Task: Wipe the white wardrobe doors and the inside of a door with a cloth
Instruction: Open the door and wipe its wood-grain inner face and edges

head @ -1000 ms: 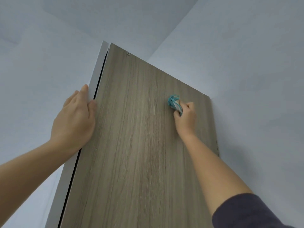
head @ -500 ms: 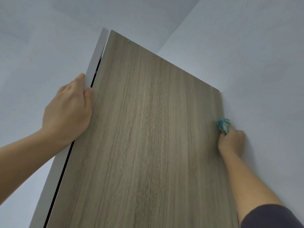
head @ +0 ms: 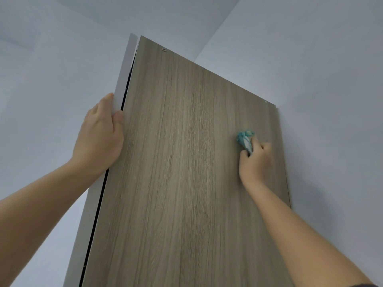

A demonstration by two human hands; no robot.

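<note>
The cloth (head: 245,139), a small teal and white wad, lies pressed against the wood-grain face of the door (head: 186,162), high up and near its right border. The right hand (head: 256,162) grips it from below: its fingers (head: 265,146) are curled tightly round the bunched lower end, and only the upper part of the wad sticks out above the knuckles. The hand itself sits against the panel, with the forearm running down to the lower right corner of the view, where a scrap of dark sleeve (head: 366,285) shows.

The door stands tall and is seen from below, so it narrows toward the top. A small screw (head: 164,49) sits near its upper left corner. Along the left side runs a white edge (head: 124,79), with a thin dark gap between it and the wood grain.

The left hand (head: 99,137) holds that white edge about halfway up the view, thumb (head: 118,119) lying on the wood side and the other fingers wrapped behind the white strip. Pale walls (head: 331,100) surround the door on both sides and above.
</note>
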